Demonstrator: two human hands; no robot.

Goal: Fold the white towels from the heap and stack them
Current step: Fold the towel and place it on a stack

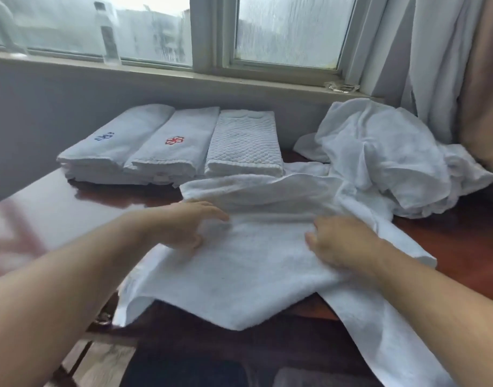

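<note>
Three folded white terry towels (171, 146), one blue-embroidered, one red-embroidered, one diamond-textured, on a glossy reddish-brown wooden table (72, 208).

Not much of the person in shot really, just two arms: the left forearm (72, 275) and the right forearm (435, 297) are bare along the whole length you can see, looking wide at the bottom edge and narrowing to the wrists. The left hand (188, 224) and right hand (343, 241) are bare too, with shortish fingers. Everything's a bit soft, so nails and finer detail are anyone's guess.
</note>
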